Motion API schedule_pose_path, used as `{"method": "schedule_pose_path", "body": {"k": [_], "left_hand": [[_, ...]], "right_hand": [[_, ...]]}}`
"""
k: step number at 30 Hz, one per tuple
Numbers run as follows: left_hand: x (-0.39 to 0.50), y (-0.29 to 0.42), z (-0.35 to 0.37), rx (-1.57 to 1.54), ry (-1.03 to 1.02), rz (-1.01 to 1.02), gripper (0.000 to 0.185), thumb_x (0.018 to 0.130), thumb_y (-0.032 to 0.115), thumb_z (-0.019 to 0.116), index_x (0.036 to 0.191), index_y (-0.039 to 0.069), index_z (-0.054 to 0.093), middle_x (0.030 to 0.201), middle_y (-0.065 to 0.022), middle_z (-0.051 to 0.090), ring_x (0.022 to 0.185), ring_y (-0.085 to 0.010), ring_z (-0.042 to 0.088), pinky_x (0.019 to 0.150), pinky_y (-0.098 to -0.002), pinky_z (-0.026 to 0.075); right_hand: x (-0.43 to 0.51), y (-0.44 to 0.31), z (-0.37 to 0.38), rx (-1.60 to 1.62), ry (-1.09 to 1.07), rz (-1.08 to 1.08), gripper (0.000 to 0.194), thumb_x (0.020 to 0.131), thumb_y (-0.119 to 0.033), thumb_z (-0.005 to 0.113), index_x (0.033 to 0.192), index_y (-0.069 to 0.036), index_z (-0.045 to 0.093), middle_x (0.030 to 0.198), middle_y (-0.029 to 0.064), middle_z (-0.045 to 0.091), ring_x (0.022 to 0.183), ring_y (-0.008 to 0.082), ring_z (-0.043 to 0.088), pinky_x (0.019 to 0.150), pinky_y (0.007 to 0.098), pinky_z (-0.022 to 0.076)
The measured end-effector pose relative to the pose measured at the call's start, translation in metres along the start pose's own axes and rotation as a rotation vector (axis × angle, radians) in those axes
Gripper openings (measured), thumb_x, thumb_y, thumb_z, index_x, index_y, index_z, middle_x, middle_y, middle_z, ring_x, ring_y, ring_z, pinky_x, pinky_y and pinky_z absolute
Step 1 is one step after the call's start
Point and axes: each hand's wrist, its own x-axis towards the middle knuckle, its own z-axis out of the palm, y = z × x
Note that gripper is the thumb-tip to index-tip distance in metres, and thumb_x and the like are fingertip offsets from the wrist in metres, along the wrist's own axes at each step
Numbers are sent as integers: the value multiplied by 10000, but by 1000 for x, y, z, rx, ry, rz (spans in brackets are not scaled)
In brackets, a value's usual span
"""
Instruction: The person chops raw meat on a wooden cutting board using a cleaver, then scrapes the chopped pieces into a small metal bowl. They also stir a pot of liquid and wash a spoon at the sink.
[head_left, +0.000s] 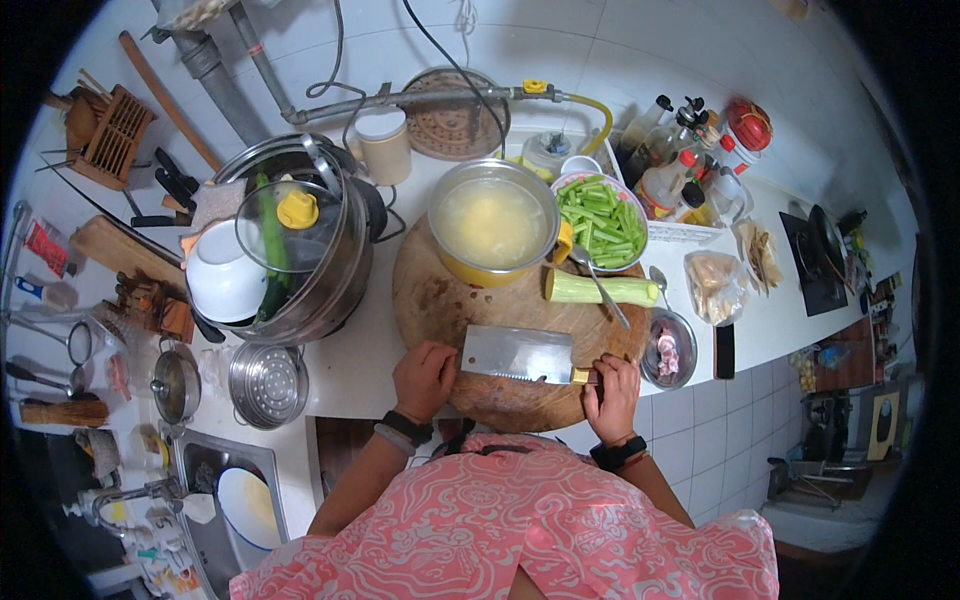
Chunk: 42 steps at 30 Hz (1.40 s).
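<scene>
A cleaver (517, 354) lies flat on a round wooden chopping board (427, 300), its blade towards the left. My right hand (615, 390) is on the end of its dark handle, fingers curled over it. My left hand (426, 381) rests loosely closed at the board's left front edge, just beside the blade, with nothing visible in it. Behind the blade lies a peeled pale green stem or vegetable (592, 288). A metal spoon (604, 289) leans across it. At the board's back stands a yellow pot (480, 276) of cloudy liquid with pale pieces in it.
A bowl of cut green stalks (600, 221) stands back right, near sauce bottles (675, 161). Right of the board are a metal bowl with raw meat (666, 352), a bagged food item (716, 285) and a phone (724, 351). Left stand a large steamer pot (337, 300) and a sink (199, 465).
</scene>
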Motion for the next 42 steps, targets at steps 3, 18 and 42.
{"method": "schedule_pose_path", "body": {"k": [3, 18, 42], "left_hand": [[1, 0, 1, 0, -5, -1, 133, 790, 68, 723, 909, 95, 669, 885, -68, 639, 805, -286, 650, 679, -385, 531], [1, 1, 0, 2, -35, -29, 137, 796, 74, 711, 928, 96, 680, 903, -72, 656, 811, -292, 658, 685, -390, 534], [-2, -17, 3, 19, -178, 50, 128, 823, 38, 678, 945, 70, 659, 931, -110, 657, 846, -332, 640, 737, -410, 514]], "right_hand": [[0, 1, 0, -2, -7, 7, 362, 768, -144, 672, 1107, -32, 614, 1127, 149, 587, 1103, 356, 541, 1087, 555, 340], [-1, 1, 0, -4, -9, 15, 359, 764, -150, 680, 1098, -30, 622, 1130, 148, 583, 1115, 355, 532, 1105, 554, 329], [-35, 35, -51, 34, 206, 374, 317, 805, -46, 684, 1109, -2, 606, 1124, 204, 619, 1066, 399, 583, 907, 449, 491]]}}
